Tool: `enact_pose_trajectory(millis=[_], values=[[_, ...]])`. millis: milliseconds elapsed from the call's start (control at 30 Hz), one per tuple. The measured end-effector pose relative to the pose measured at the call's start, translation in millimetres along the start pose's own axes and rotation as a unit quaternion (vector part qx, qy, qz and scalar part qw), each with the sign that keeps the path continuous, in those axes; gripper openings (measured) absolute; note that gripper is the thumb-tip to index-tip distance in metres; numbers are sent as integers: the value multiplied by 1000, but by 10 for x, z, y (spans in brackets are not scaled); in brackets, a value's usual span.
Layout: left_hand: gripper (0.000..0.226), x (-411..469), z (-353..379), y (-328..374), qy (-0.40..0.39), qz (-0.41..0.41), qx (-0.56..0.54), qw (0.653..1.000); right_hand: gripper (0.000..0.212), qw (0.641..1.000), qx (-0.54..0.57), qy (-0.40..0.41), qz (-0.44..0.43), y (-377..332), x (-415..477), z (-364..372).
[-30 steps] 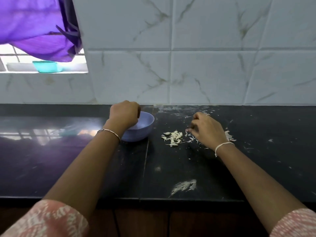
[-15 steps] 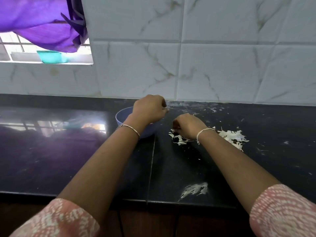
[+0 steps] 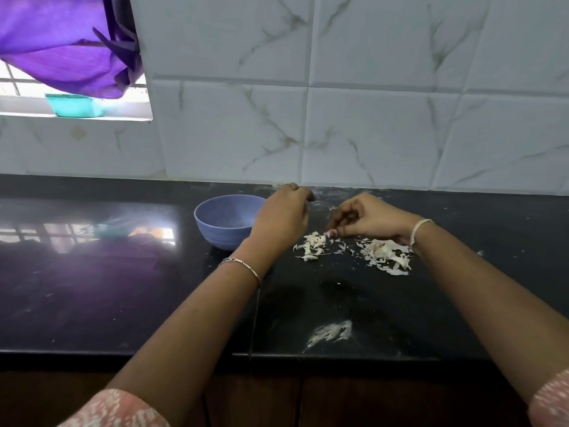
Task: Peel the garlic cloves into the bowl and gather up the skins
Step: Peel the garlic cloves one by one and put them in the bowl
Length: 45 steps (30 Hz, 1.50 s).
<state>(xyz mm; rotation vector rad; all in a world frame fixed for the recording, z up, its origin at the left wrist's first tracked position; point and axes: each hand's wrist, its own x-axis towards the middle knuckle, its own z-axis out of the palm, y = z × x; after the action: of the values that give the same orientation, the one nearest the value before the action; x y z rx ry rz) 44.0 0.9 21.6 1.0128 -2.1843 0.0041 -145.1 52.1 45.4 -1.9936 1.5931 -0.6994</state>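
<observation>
A blue bowl (image 3: pixel 226 221) stands on the black tabletop (image 3: pixel 123 288) near its back edge. Only its smooth inner wall shows, its right rim is hidden by the left hand (image 3: pixel 281 217), and what lies at the bottom cannot be made out. That hand's fingers are curled with its back to the camera, so whether it holds anything cannot be told. Toward the right end, the right hand (image 3: pixel 369 221) pinches a pale piece (image 3: pixel 330 233) in its fingertips, too small to tell clove from skin, just above a small heap (image 3: pixel 312 245) of whitish bits. A larger heap of skins (image 3: pixel 385 254) lies beside it, partly under the right wrist. A white smear (image 3: pixel 331 332) marks the front edge. On the window ledge sits a teal tub (image 3: pixel 75 104) – its top is covered by a purple cloth (image 3: pixel 61 41).
</observation>
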Motion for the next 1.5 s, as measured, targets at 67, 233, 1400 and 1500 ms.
enact_pose_trajectory(millis=[67,233,1400,1500], values=[[28,-7,98,61,-38,-2,-43,998,13,999,45,-16,4,-34,-94,-84],[32,11,345,54,-110,-87,-140,980,8,980,181,49,-64,-201,-172,-365],[3,-43,533,88,-24,-187,-500,845,17,915,308,256,50,313,72,432],[6,-40,549,100,-37,-204,-524,826,15,915,287,281,22,330,91,414]])
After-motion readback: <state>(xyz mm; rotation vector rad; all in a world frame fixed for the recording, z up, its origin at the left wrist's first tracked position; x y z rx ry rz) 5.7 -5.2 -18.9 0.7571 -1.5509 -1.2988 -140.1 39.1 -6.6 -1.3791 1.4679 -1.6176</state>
